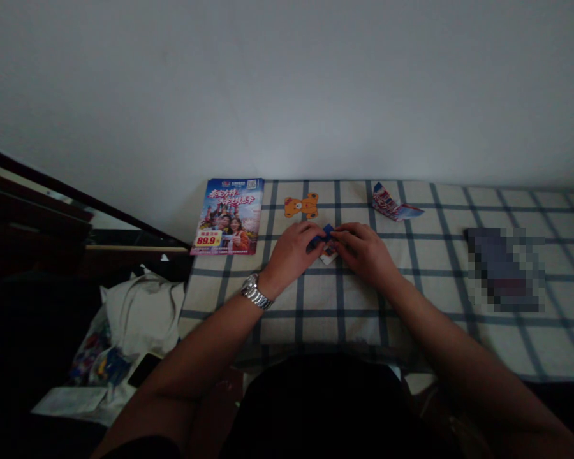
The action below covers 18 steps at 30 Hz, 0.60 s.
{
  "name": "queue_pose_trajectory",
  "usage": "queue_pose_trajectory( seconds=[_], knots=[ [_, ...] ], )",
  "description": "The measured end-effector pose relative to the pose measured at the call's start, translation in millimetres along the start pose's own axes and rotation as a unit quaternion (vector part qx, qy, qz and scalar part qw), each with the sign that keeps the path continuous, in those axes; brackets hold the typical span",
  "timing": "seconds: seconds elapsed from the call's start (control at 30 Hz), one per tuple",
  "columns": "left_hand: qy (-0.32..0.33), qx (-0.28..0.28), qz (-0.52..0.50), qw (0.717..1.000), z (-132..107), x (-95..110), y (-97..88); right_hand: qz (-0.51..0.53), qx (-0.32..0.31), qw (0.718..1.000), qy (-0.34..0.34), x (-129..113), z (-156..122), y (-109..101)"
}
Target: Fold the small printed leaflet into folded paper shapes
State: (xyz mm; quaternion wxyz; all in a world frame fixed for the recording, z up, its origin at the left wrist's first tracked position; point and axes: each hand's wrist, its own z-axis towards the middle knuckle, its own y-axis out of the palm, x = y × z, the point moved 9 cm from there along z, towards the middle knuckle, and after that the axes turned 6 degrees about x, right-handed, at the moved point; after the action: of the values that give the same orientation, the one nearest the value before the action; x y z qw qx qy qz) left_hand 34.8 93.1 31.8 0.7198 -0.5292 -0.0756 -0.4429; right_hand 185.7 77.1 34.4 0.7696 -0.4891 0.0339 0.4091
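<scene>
Both hands meet over a checked tablecloth (435,268) at the middle of the table. My left hand (294,252), with a silver watch (256,292) on its wrist, pinches the left side of a small folded piece of blue and white paper (328,245). My right hand (363,252) pinches the same paper from the right. The paper rests on or just above the cloth, and fingers hide most of it.
A colourful flyer (228,215) lies at the table's back left corner. An orange bear-shaped cutout (301,206) sits behind my hands. A crumpled printed paper (392,204) lies back right, a blurred dark object (504,268) at right. Bags and a phone (143,368) lie on the floor at left.
</scene>
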Motion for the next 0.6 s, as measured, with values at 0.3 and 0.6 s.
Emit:
queue_pose_trajectory(
  seconds=[0.3,0.6],
  knots=[
    [0.009,-0.011,0.040,0.999,-0.7,2.7,1.3,-0.005,-0.009,1.000,0.024,7.5,0.1,2.8],
    [0.019,-0.032,0.040,0.999,-0.3,8.2,1.6,-0.087,-0.018,0.995,0.055,11.5,-1.7,3.1]
  ],
)
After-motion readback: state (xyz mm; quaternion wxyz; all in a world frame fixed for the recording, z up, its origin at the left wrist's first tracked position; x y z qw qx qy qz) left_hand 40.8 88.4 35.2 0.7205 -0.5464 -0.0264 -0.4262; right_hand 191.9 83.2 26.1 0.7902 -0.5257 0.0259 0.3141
